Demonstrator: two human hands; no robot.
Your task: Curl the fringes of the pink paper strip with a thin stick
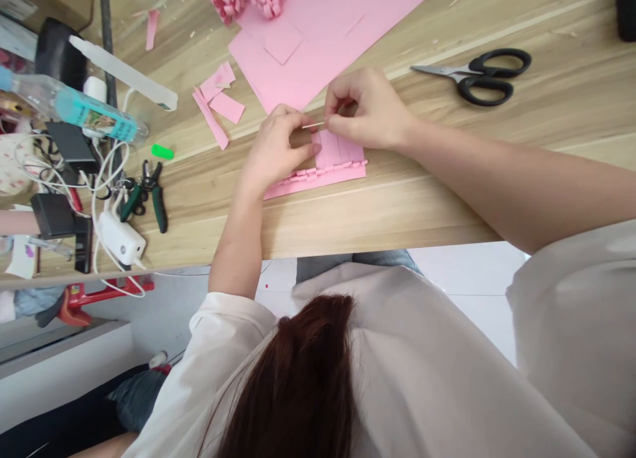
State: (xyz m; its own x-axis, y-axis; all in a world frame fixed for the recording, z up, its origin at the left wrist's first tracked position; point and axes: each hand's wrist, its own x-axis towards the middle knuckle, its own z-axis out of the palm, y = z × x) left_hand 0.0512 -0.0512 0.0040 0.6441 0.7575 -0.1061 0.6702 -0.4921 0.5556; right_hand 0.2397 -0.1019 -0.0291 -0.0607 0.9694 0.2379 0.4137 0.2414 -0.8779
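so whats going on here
Someone is working with pink paper at a wooden table. Their right hand pinches a thin white stick just above a pink paper piece, and the fingers of their left hand rest at its near edge. A folded pink strip runs along that piece. Scissors lie to the right, with a large pink sheet and pink scraps farther up.

Nothing legible anywhere: just a printed label on the plastic bottle, too small and blurred to read, and no lettering to make out on the pink paper or white power adapter.
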